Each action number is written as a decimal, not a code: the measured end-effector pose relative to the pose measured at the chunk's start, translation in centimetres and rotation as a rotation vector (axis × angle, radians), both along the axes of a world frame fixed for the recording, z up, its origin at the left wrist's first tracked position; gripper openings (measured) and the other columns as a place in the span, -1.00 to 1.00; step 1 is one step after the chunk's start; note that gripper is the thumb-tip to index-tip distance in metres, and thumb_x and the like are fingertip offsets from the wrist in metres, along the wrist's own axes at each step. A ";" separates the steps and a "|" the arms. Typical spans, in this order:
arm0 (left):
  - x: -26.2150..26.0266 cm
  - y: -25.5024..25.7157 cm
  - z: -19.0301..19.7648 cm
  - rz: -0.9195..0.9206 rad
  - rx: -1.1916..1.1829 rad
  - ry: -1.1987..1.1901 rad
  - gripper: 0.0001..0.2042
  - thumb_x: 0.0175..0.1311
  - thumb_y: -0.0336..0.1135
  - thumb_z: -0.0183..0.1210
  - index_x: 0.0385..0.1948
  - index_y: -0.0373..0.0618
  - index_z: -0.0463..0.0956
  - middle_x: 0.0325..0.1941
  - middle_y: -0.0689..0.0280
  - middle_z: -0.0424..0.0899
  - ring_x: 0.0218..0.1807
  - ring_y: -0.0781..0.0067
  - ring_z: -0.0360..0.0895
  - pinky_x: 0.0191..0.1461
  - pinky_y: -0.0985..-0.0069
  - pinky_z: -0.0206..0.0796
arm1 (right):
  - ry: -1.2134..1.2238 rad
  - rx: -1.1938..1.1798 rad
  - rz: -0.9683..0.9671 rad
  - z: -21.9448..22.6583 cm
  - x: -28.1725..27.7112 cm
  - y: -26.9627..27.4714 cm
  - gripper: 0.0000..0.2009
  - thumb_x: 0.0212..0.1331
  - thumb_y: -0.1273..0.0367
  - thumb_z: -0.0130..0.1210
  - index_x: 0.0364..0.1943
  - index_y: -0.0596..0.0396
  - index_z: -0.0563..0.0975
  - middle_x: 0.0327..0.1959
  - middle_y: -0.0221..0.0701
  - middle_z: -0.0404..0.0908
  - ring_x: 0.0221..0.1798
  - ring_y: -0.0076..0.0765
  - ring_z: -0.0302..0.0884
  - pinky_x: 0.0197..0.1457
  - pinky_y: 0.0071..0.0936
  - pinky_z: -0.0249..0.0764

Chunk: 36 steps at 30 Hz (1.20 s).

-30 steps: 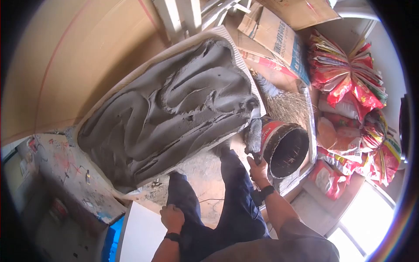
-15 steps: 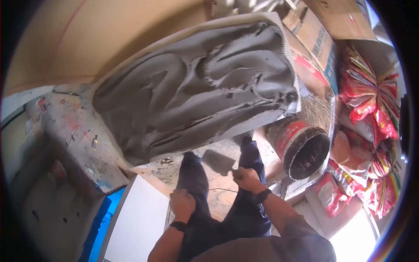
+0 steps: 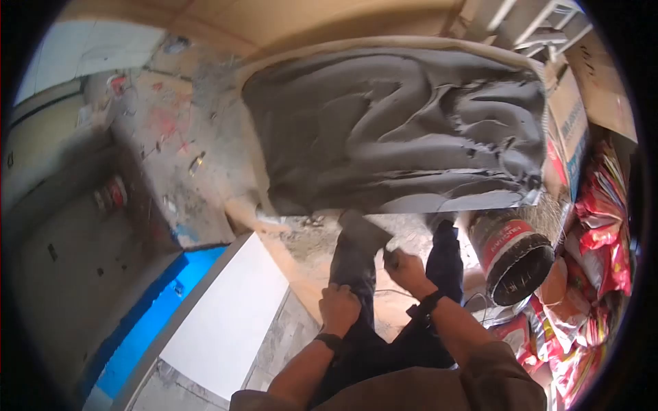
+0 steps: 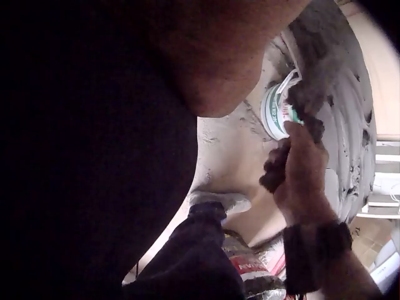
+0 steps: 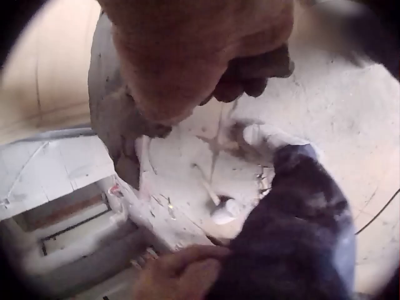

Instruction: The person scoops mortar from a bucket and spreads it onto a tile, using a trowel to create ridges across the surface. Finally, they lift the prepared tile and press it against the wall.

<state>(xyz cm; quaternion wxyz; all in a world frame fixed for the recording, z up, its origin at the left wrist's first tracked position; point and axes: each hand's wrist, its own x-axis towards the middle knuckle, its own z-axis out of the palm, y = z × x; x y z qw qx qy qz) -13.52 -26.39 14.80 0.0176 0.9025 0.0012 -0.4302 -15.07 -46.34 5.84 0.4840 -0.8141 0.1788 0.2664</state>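
Observation:
My right hand (image 3: 409, 272) grips the dark handle of a trowel (image 3: 363, 231), its flat grey blade pointing away from me over the left shin. Beyond it lies a wide spread of wet grey mortar (image 3: 404, 130) in a shallow, pale-rimmed tub, its surface ridged and swirled. Loosely curled and holding nothing, my left hand (image 3: 340, 306) rests at the left thigh. From the left wrist, the right hand (image 4: 305, 169) appears with its fingers round the handle, close to the mortar's edge.
A mortar-smeared bucket (image 3: 504, 248) with a red label leans right of the legs. Red bags (image 3: 603, 233) and cardboard boxes (image 3: 570, 130) fill the right side. At left are a white board (image 3: 229, 315), a blue strip (image 3: 161, 308) and a stained floor. In the left wrist view, a white-and-green tub (image 4: 272, 114) shows.
The trowel went from beside the bucket leftward across the legs, in the right hand. The head view has turned left, so mortar and bucket appear farther right. The left hand stays at the thigh.

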 end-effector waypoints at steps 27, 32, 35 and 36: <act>1.9 1.5 0.4 -0.006 -0.117 0.066 -0.73 0.19 -0.21 0.06 -0.26 -0.11 0.69 -0.10 0.13 0.70 0.08 0.05 0.52 0.24 0.15 0.30 | 0.128 -0.086 0.297 12.0 10.9 1.9 -0.57 0.27 -0.05 0.06 -0.22 0.07 0.49 -0.40 -0.07 0.65 -0.27 0.22 0.63 -0.17 0.03 0.52; 2.7 -1.7 0.4 0.162 0.060 0.060 -0.71 0.23 -0.27 0.00 -0.16 -0.10 0.66 -0.03 0.00 0.60 0.09 -0.02 0.49 0.21 0.19 0.37 | 0.145 -0.383 -0.114 10.1 7.4 -11.5 -0.56 0.33 -0.01 -0.03 -0.21 0.16 0.51 -0.45 0.03 0.63 -0.25 0.30 0.61 -0.10 0.12 0.50; 3.3 -3.5 0.7 0.120 0.066 0.055 -0.72 0.23 -0.27 0.00 -0.17 -0.11 0.66 -0.04 -0.03 0.60 0.03 -0.06 0.52 0.16 0.13 0.40 | 0.260 -0.280 -0.469 8.3 2.4 -20.1 -0.51 0.36 0.03 -0.04 0.03 0.22 0.48 -0.19 0.13 0.58 -0.03 0.36 0.54 -0.01 0.05 0.48; 3.1 -3.9 0.7 0.095 0.074 0.053 -0.72 0.23 -0.27 0.00 -0.19 -0.12 0.67 -0.05 -0.04 0.60 0.01 -0.08 0.52 0.14 0.12 0.40 | 0.372 -0.122 -0.703 9.7 2.4 -21.6 -0.56 0.37 0.00 -0.07 -0.09 0.14 0.47 -0.35 -0.10 0.52 -0.28 0.04 0.52 -0.26 -0.11 0.44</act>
